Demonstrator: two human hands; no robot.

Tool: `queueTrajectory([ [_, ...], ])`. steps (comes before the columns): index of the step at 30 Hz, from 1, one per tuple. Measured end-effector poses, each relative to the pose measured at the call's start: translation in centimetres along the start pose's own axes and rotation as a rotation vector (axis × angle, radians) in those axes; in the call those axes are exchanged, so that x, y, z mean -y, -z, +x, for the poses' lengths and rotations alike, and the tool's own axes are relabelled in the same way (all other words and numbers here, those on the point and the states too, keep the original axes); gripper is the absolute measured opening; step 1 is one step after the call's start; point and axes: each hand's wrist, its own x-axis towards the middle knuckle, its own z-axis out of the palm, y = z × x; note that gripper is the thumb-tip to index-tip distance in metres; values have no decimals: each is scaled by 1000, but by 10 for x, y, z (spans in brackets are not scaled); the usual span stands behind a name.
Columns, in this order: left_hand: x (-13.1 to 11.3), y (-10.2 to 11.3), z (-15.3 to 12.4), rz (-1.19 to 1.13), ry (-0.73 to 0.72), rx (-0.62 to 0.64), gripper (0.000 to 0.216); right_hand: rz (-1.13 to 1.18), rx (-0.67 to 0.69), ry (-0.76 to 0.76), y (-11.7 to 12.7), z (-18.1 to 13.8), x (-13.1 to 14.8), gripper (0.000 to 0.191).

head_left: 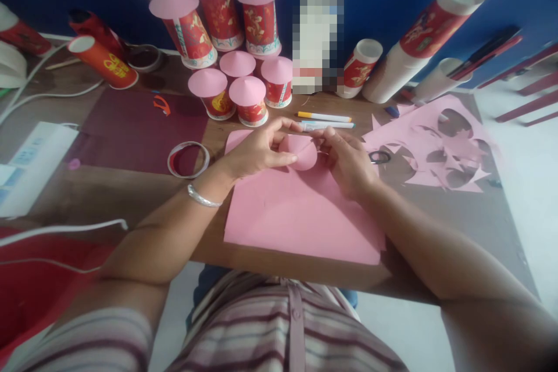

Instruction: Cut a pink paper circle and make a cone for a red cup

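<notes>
Between my two hands is a small pink paper disc point(304, 157) with a line running in from its upper edge. My left hand point(265, 148) grips it from the left, thumb on the front and fingers behind. On the right, my right hand point(349, 160) has thumb and fingers pinched together at the disc's upper right edge. Below them lies a larger pink sheet point(300, 215) on the table. Black-handled scissors point(379, 157) show partly beside my right hand. A yellow-capped marker point(325, 117) and a blue-capped marker point(329, 125) lie just beyond the hands.
Several red paper cups with pink cone tops point(250, 96) stand at the back. Cut pink scraps point(436, 145) are spread on the right, near stacked cups point(396, 72) and a pen cup point(440, 81). A tape roll point(188, 160) and orange cup point(107, 64) are left.
</notes>
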Motion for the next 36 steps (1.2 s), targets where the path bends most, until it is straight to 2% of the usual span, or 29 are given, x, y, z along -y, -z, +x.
queueTrajectory([
  [8,-1,0,-1,114,-39,10,58,-71,59,-68,-1,-4,4,38],
  [11,-4,-1,-1,81,-39,-6,47,-135,19,-19,-1,-4,6,37],
  [16,-6,-4,0,78,-66,-105,33,-186,-13,21,-5,-5,9,36],
  [32,-8,-6,0,72,-97,-131,33,-245,-47,67,-8,-8,10,38],
  [36,-8,-6,1,65,-102,-153,34,-224,-11,15,-8,-7,8,42],
])
